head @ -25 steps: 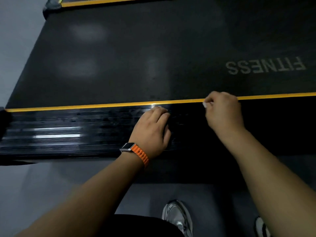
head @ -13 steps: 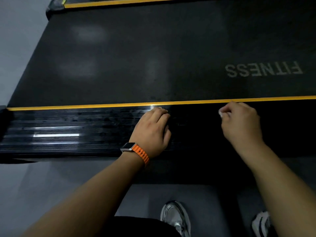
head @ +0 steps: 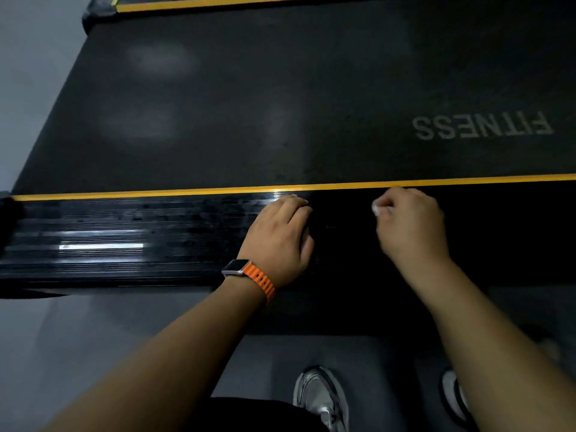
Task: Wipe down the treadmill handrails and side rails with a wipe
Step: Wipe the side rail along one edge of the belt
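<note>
The treadmill's near side rail (head: pixel 131 241) is black and ribbed, with a yellow stripe (head: pixel 156 193) along its inner edge. Its left stretch shines wet. My right hand (head: pixel 411 226) grips a small white wipe (head: pixel 376 209) and holds it against the rail just below the stripe; only a corner of the wipe shows past my fingers. To the left of it, my left hand (head: pixel 280 238), with an orange-strapped watch (head: pixel 249 274) on the wrist, rests on the rail with its fingers bent down onto the ribs. No handrails are in view.
The dark running belt (head: pixel 280 104), printed "FITNESS" (head: pixel 481 126), lies beyond the rail. The far side rail's yellow stripe (head: pixel 218 2) runs along the top edge. Grey floor (head: pixel 78 332) lies in front, with my two shoes (head: pixel 321 397) below.
My right hand slid right along the rail with the wipe, then came back left towards my left hand. My left hand stayed in place.
</note>
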`<move>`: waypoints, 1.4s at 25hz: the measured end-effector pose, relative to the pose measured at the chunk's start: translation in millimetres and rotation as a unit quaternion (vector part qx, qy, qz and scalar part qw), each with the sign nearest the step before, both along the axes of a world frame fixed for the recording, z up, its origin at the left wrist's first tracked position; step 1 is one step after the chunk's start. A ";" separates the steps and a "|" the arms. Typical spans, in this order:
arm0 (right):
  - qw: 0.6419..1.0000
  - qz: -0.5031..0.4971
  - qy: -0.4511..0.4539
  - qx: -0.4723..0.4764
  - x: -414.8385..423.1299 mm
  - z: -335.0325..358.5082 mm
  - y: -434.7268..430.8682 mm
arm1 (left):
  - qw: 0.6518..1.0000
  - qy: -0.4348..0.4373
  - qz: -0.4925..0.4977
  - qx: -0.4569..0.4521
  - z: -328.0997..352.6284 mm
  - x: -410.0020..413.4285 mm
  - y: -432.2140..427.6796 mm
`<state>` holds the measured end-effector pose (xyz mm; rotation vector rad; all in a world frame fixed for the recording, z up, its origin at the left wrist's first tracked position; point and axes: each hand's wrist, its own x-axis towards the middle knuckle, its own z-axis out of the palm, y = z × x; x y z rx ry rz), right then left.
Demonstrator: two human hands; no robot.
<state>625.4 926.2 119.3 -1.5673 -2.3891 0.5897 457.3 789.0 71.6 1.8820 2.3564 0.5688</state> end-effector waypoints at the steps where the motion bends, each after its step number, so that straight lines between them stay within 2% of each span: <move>1: 0.999 0.041 0.018 0.001 -17.3 -3.6 -13.6 | 1.000 0.001 -0.001 -0.002 -0.1 0.5 0.1; 4: 0.992 0.127 0.012 0.010 -42.8 -8.7 -39.6 | 1.000 0.003 0.000 -0.003 -0.3 0.8 0.5; 9: 1.000 -0.018 -0.023 0.005 44.6 6.7 14.3 | 1.000 0.002 0.004 -0.001 1.7 0.9 0.4; 11: 0.999 -0.035 -0.036 0.012 43.6 5.5 7.4 | 1.000 0.002 0.006 0.000 1.5 1.0 0.5; 13: 0.999 0.030 0.013 0.024 6.3 -4.9 -21.0 | 1.000 0.003 0.005 -0.002 1.4 1.6 -0.4; 15: 0.992 0.124 0.014 0.025 -28.8 -9.9 -55.1 | 1.000 0.005 0.000 0.001 1.0 0.9 0.0; 17: 0.989 0.148 0.017 0.024 -32.0 -10.3 -58.0 | 1.000 0.004 -0.001 0.003 1.2 1.3 0.1; 21: 1.000 0.017 0.006 0.020 31.5 -1.9 -11.6 | 1.000 0.010 0.008 0.004 1.6 1.2 -1.3; 23: 0.999 -0.009 -0.001 0.033 35.1 -2.5 -10.5 | 1.000 0.011 0.007 0.006 1.2 1.3 -1.5; 26: 0.995 0.084 0.054 0.024 -11.0 -12.7 -41.1 | 1.000 0.014 0.000 0.000 0.9 1.0 -1.9; 28: 0.988 0.142 0.046 0.026 -24.3 -16.4 -54.6 | 1.000 0.016 0.002 -0.001 0.4 0.7 -1.0; 30: 0.992 0.116 0.049 0.028 -2.5 -14.4 -37.6 | 1.000 0.014 0.006 -0.002 0.0 1.3 -1.7; 33: 0.999 0.006 0.018 0.043 51.6 -5.6 -12.1 | 1.000 0.011 0.007 0.002 0.2 1.7 -1.9; 35: 0.998 -0.005 0.005 0.055 46.3 -6.6 -20.4 | 1.000 0.009 0.008 0.003 -0.1 1.6 -1.4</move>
